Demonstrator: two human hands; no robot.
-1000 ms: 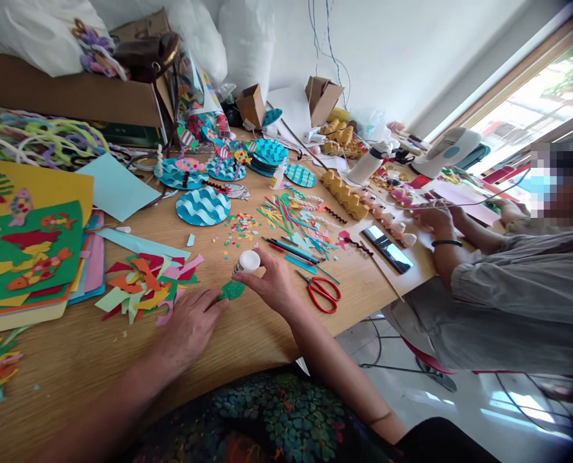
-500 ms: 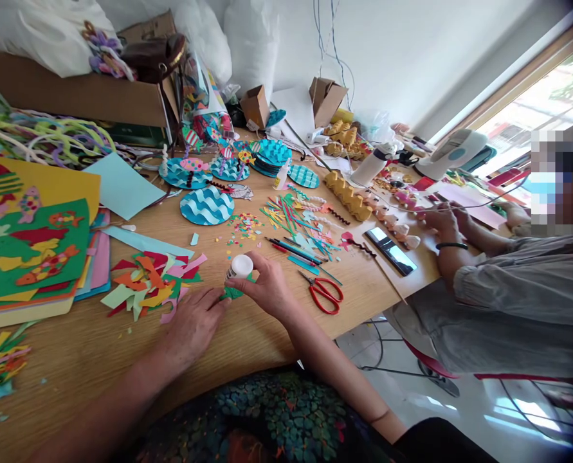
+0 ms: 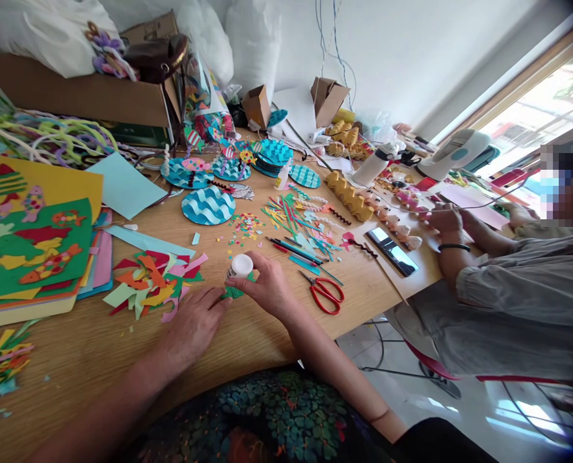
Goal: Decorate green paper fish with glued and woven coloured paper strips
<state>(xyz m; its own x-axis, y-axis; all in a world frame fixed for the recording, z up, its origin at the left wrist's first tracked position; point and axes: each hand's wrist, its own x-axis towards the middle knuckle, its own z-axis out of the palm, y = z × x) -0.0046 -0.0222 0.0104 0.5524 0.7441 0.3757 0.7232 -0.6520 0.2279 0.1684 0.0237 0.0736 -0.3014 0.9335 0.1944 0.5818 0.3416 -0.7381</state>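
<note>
My right hand [image 3: 265,283] is closed round a white glue stick [image 3: 242,265], its round white end turned up. Under the stick, a small green paper piece [image 3: 233,292] lies on the wooden table, mostly covered by the fingers and the stick. The fingertips of my left hand [image 3: 199,315] hold that piece down at its left edge; its thumb is hidden. Left of my hands is a pile of coloured paper scraps [image 3: 155,280]. Red-handled scissors [image 3: 325,294] lie to the right, with several pencils [image 3: 298,249] just beyond them.
Small paper dots [image 3: 246,224] and thin paper strips [image 3: 291,215] are scattered ahead. Blue wavy discs [image 3: 208,206] with paper fish stand farther back. Coloured sheets [image 3: 93,199] are stacked at left. At right lie a phone [image 3: 392,251] and yellow egg-carton strip [image 3: 348,196], beside a seated person's arms [image 3: 479,238].
The whole view has shifted very slightly. Both my hands, the glue stick and the green paper piece stay in nearly the same place.
</note>
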